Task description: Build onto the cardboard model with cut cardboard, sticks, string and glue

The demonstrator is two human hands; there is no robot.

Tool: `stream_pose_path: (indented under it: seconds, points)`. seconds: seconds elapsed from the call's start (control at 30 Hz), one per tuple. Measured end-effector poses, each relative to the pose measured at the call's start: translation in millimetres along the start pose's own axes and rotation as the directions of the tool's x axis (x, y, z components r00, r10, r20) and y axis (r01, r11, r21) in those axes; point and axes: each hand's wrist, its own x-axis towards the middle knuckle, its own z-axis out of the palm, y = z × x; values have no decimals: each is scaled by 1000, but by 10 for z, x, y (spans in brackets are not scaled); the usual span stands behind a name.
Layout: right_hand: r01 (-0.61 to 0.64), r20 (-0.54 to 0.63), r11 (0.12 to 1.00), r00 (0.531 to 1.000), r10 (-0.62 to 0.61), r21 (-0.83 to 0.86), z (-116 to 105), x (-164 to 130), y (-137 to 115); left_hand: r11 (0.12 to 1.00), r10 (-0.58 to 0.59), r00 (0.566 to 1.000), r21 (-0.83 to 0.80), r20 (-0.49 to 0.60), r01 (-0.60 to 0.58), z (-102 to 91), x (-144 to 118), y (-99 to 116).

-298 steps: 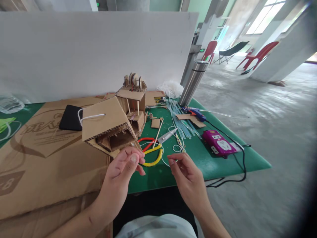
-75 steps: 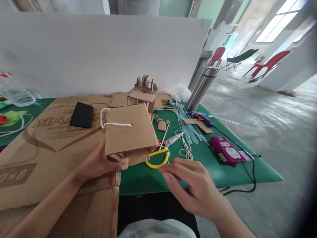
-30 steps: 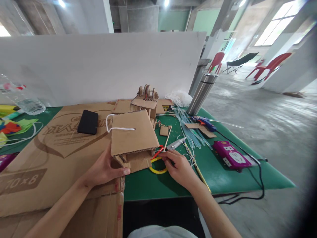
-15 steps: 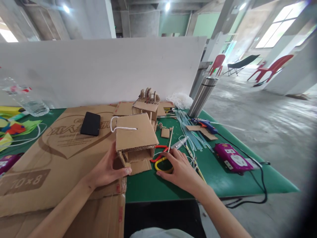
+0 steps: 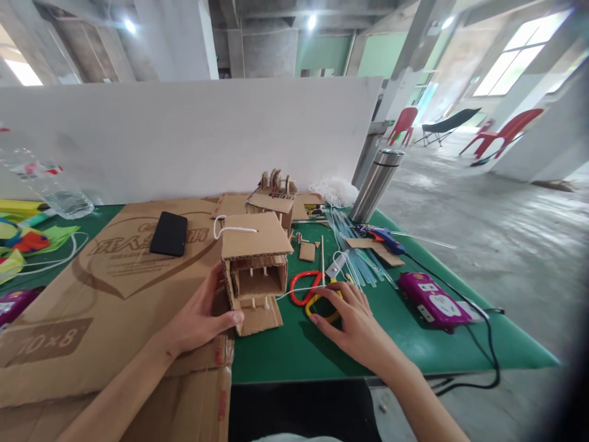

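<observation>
My left hand (image 5: 200,316) grips the lower left side of a small cardboard box model (image 5: 257,245), thumb at its front edge. The model has an open front, short sticks inside and a white cord (image 5: 234,229) looped on its top. At the right, my right hand (image 5: 352,316) is closed around the yellow handle of a pair of scissors (image 5: 306,288) with one red and one yellow loop. A thin string (image 5: 297,290) runs from the model to the right fingers. One thin wooden stick (image 5: 323,258) ends at the index finger; whether it is held cannot be seen.
Behind the model stands another cardboard construction (image 5: 273,196). A black phone (image 5: 169,233) lies on flat cardboard (image 5: 119,325). Toward the right are clear glue sticks (image 5: 363,264), a blue glue gun (image 5: 389,239), a steel flask (image 5: 375,187) and a purple power strip (image 5: 435,301) with its cable.
My right hand has moved right, and the scissors have shifted and turned with it. The stick has moved right too. My left hand has turned the model, showing more of its front.
</observation>
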Motion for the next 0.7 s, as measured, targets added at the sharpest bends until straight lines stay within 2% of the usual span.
stream_pose_path:
  seconds: [0.1,0.2,0.4,0.57,0.7]
  points:
    - [36,-116,999,993,-32,33,24,10,-81,999,-12,1000,-46,-3,12,3,-9,-21]
    - [71,-185,993,981,-52,94,1,41,-216,998,-8,1000,-68,2,8,10,-13,-37]
    - [160,-297,926,953,-55,341,-187,178,-558,998,-14,1000,-66,-14,13,17,-8,-37]
    - [200,-292,831,955,-48,519,-344,365,-790,1000,1,1000,-27,-22,-1,9,-13,-51]
    - [180,-226,679,974,-21,712,-317,558,-929,999,39,999,-19,2,-39,6,-9,-23]
